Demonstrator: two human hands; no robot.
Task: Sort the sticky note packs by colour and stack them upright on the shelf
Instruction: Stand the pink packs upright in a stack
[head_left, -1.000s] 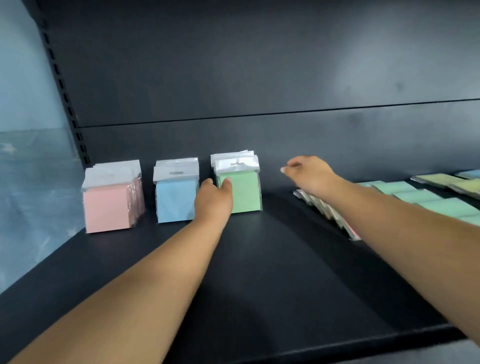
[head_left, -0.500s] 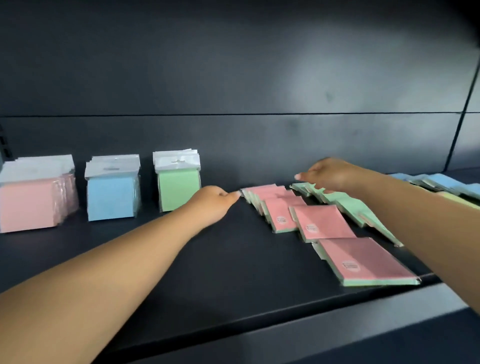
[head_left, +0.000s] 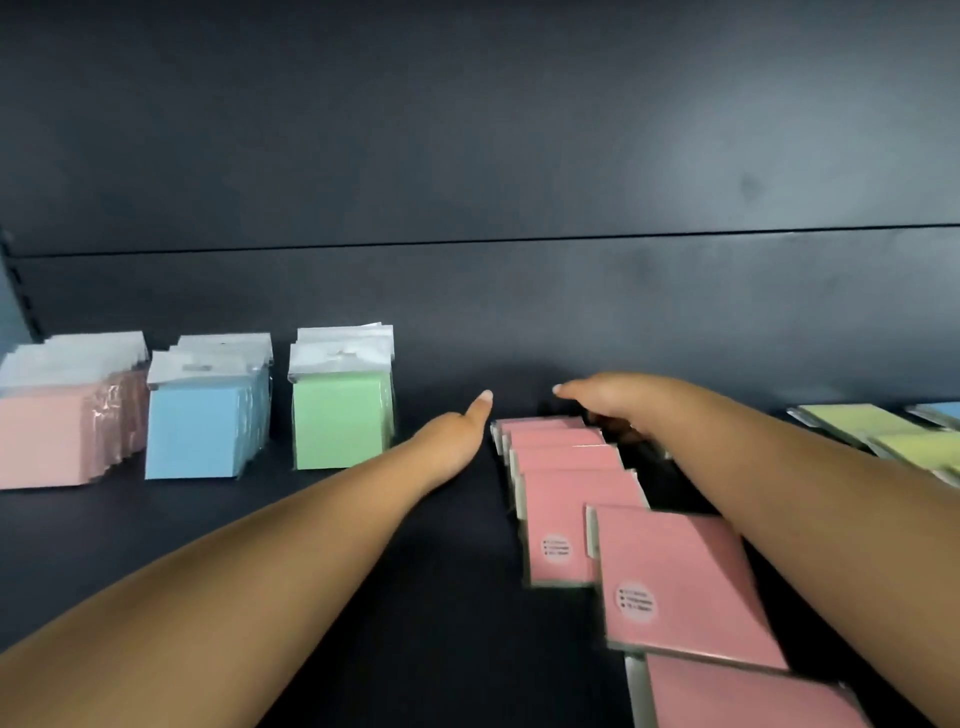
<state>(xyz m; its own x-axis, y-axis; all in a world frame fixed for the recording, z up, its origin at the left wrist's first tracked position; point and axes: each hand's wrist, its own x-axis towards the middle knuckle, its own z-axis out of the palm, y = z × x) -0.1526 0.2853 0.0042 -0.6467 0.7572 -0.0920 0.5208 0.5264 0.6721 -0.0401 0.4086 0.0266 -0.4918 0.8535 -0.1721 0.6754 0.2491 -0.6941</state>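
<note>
Left hand (head_left: 449, 434) empty, fingers extended; right hand (head_left: 610, 397) over far end of flat pink packs (head_left: 571, 462), grip unclear. Upright green stack (head_left: 340, 421) centre-left.

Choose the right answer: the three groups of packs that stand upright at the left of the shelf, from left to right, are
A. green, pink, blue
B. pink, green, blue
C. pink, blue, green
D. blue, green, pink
C: the pink upright packs stand farthest left, the blue upright packs in the middle, and the green upright packs nearest the left hand.
</note>
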